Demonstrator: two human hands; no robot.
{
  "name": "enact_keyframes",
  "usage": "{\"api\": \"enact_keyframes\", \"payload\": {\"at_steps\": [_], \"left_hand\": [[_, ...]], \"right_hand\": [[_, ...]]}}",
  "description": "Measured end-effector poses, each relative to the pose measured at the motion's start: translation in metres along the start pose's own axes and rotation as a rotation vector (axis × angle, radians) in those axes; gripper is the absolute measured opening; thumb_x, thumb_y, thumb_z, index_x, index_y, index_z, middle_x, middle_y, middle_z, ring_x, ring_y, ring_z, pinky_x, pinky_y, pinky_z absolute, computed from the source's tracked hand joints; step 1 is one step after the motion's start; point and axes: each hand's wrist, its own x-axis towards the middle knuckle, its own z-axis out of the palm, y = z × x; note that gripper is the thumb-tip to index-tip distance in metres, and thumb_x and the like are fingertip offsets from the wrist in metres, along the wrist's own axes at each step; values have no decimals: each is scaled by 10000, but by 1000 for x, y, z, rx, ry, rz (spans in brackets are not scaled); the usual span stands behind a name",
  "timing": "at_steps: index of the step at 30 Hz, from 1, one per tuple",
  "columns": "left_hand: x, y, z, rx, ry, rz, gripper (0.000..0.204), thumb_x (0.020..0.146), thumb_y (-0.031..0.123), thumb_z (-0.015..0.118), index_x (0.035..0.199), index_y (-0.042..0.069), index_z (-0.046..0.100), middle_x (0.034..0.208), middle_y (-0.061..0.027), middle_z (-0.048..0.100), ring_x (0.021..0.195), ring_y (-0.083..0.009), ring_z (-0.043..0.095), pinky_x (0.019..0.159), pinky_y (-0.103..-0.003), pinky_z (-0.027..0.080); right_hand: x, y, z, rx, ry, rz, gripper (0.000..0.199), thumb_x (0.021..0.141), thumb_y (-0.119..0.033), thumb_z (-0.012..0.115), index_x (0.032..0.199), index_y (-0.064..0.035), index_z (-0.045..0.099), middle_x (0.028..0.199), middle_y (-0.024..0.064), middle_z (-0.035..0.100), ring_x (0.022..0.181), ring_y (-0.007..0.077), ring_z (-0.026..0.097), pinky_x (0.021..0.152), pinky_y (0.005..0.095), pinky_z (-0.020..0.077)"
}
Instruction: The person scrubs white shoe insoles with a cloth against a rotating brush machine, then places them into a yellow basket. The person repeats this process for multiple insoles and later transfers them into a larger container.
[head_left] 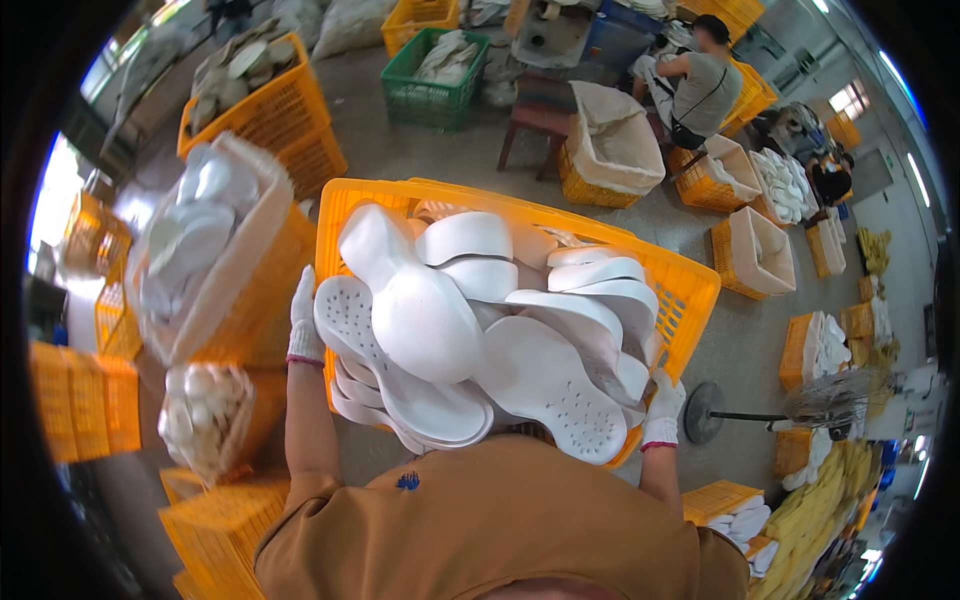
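Observation:
Against my front is a yellow-orange plastic crate (690,285), slatted at its side and tilted a little, heaped with white shoe soles (428,322). Some of the soles have small holes dotted over one end. My left hand (304,318), in a white knit glove with a dark pink cuff, presses along the crate's left side and holds it; part of its fingers is hidden. At the lower right corner, my right hand (662,410), gloved the same way, grips the crate's side, its fingertips partly out of sight.
To the left stand a cloth-lined crate of white pieces (200,235) and stacked yellow crates (85,400). Ahead are a green crate (435,85), a stool (538,115) and a lined crate (612,150). A person (702,85) sits at the far right. A pedestal fan (705,412) stands right.

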Motion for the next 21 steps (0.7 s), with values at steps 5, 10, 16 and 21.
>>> {"api": "enact_keyframes", "payload": {"at_steps": [5,10,16,21], "left_hand": [[170,77,70,31,127,69,670,1041,638,489,1326,59,669,1255,-125,733,1064,-329,714,956,-471,592],[259,166,90,70,244,76,719,1040,657,456,1373,42,624,1302,-159,701,1107,-341,695,974,-478,581],[408,281,106,137,414,285,662,1071,586,445,1422,45,597,1351,-134,691,1136,-350,690,1019,-460,567],[551,417,159,174,145,246,615,1065,558,499,1370,44,642,1326,-153,697,1164,-315,682,1029,-450,565]], "right_hand": [[116,-48,142,110,-103,-80,121,943,-141,653,979,-38,705,775,-28,604,652,98,554,572,276,413],[219,-112,303,45,-106,-98,130,943,-155,670,998,-44,712,774,-28,624,644,94,571,565,273,420],[319,-149,521,-48,-237,-159,92,940,-139,681,985,-65,710,779,-31,627,666,84,564,584,268,413],[397,-183,691,131,-204,-7,79,941,-133,679,871,-102,660,685,-57,519,563,81,455,524,282,362]]}}
